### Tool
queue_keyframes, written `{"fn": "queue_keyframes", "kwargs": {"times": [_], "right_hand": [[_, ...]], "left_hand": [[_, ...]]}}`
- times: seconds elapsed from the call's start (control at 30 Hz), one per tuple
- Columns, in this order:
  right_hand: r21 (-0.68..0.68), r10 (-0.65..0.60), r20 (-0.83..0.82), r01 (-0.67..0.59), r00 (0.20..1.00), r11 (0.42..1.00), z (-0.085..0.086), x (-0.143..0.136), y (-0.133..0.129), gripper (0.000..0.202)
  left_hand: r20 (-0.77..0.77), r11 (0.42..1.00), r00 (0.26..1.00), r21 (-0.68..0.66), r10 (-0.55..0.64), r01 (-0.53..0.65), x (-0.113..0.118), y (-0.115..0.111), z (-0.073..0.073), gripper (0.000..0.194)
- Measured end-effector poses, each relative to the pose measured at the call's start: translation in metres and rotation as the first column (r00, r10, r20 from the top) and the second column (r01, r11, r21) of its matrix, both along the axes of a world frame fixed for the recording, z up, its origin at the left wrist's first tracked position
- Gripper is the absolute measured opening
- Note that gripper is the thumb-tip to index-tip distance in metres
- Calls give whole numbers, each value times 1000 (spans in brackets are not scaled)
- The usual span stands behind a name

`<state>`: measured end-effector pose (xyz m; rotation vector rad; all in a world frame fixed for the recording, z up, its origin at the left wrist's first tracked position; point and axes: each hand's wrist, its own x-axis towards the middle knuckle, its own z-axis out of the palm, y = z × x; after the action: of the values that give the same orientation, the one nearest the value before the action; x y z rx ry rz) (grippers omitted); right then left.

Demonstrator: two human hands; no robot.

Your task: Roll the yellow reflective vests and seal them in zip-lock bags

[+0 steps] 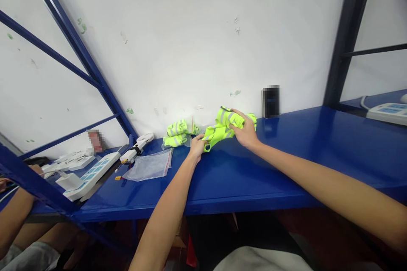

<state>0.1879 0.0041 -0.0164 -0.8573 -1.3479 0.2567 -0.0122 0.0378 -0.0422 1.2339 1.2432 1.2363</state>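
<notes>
Both of my hands grip a neon-yellow reflective vest [219,132] with silvery stripes, just above the blue tabletop. My left hand [197,147] pinches its lower left end, where a loop of edging hangs down. Fingers of my right hand [246,130] wrap round a bunched or rolled part on the right; more yellow cloth shows behind them. Beyond my left hand, more yellow reflective cloth [178,132] lies bundled in clear plastic bags. A flat clear zip bag [149,165] with a red seal line rests left of my left forearm.
On the blue table [302,156], a blurred dark device [271,101] leans against the wall. A white handheld fan [138,147] and a power strip [92,175] lie left, by the blue frame post [104,93]. Another person's arm [19,207] reaches in at far left.
</notes>
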Motion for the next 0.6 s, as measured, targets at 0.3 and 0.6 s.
{"fn": "queue_keyframes", "kwargs": {"times": [0.3,0.6], "right_hand": [[231,-31,471,-90,881,969,-2,6,-8,80],[81,9,670,-84,742,993,-12,24,12,89]], "left_hand": [[-21,998,998,-2,-67,67,-5,-3,4,33],[10,885,951,370,-308,283,-3,-20,23,53]]}}
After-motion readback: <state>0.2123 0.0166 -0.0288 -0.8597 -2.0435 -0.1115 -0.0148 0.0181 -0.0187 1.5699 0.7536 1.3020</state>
